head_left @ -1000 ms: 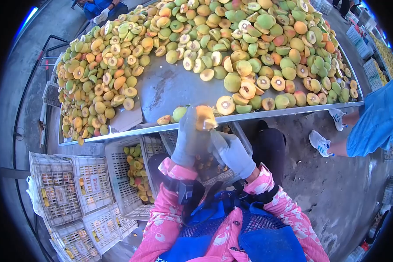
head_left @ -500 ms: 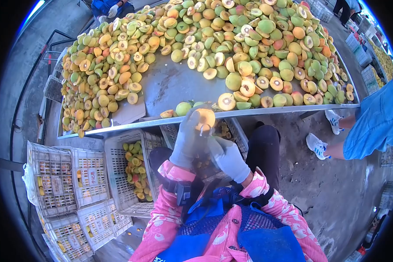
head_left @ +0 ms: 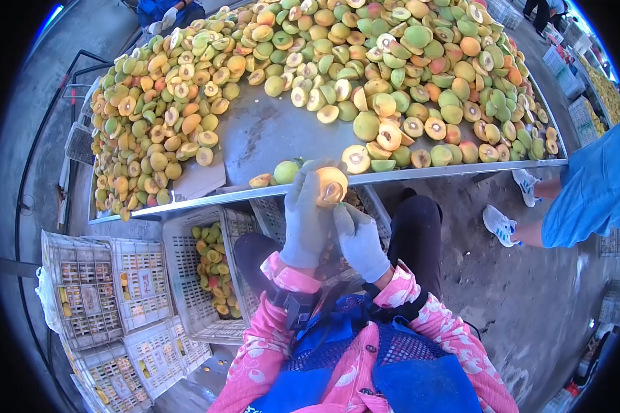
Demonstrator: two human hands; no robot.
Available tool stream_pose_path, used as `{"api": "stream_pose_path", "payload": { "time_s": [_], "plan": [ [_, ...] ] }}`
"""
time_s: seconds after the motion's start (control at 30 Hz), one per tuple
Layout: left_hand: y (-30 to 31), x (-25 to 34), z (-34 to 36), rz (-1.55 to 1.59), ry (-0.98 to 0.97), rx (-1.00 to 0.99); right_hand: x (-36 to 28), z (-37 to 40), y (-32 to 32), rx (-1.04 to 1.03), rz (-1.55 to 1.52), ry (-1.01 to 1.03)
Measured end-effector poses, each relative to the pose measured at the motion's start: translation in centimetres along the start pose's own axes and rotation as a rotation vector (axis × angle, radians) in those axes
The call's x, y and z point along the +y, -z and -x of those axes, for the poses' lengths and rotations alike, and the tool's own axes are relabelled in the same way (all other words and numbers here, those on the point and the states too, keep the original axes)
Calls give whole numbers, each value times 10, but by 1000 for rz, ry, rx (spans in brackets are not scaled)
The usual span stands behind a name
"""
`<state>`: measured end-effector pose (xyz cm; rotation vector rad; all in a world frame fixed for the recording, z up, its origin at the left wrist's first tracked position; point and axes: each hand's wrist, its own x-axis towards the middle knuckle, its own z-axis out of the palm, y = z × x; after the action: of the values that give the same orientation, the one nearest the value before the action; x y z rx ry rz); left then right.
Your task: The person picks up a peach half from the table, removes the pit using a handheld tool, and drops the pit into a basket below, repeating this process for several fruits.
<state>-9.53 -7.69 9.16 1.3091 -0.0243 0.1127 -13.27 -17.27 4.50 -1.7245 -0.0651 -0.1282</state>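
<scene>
My left gloved hand (head_left: 308, 215) still grips the orange halved peach (head_left: 329, 183), while my clenched right hand (head_left: 360, 241) now reaches its pit (head_left: 331, 193).

A metal table (head_left: 269, 138) bears heaps of halved and whole fruit (head_left: 393, 62).

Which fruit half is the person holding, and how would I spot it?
Start at the big metal table heaped with halved fruit; find the middle of its near edge. There the left hand holds one fruit half, orange cut face showing, the only one in a grip.
</scene>
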Motion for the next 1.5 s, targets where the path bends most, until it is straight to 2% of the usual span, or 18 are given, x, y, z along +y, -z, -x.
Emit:
{"api": "stream_pose_path", "payload": {
  "time_s": [0.1,0.3,0.37,0.4,0.47,0.53,0.6,0.7,0.73,0.8,0.93,1.0,1.2,1.27,1.3,1.37,1.43,1.5],
  "plan": [
    [-1,3,0,243,91,-22,3,-2,-6,32,-115,4],
    [2,-2,2,69,25,-50,-1,-11,2,-74,-339,-30],
    [16,-9,-6,-8,-24,-137,-8,-11,15,-256,-463,-327],
    [30,-10,-14,-10,-20,-141,-2,-12,18,-252,-467,-329],
    [47,-8,-29,117,218,-470,9,-16,19,-243,-151,-13],
    [46,-7,-33,230,290,-470,8,-15,18,-232,-115,13],
    [33,1,-33,-139,188,-373,5,-15,16,-212,-74,38],
    [9,-1,-22,211,225,-170,-2,-13,13,-110,-109,22],
    [3,-4,-18,215,228,-170,-5,-13,14,-88,-144,6],
    [-5,-7,-13,-20,-3,-63,-7,-11,13,-63,-176,-17],
    [-3,-14,-11,66,49,-41,-7,-11,7,-5,-248,47],
    [-8,-17,-10,176,-55,54,-9,-11,8,-13,-255,25],
    [-15,-4,-10,48,-108,52,2,-21,8,-96,-327,104],
    [-11,-5,-12,57,-85,16,5,-22,11,-270,-376,-25],
    [-9,-4,-13,65,-62,-14,3,-21,14,-270,-377,-23],
    [-9,3,-15,30,-17,-95,-6,-19,19,-352,-522,-299],
    [-8,15,-22,-1,24,-167,-18,-18,25,-339,-585,-337],
    [-4,27,-29,-303,95,-270,-21,-17,27,-333,-651,-378]
  ]
}}
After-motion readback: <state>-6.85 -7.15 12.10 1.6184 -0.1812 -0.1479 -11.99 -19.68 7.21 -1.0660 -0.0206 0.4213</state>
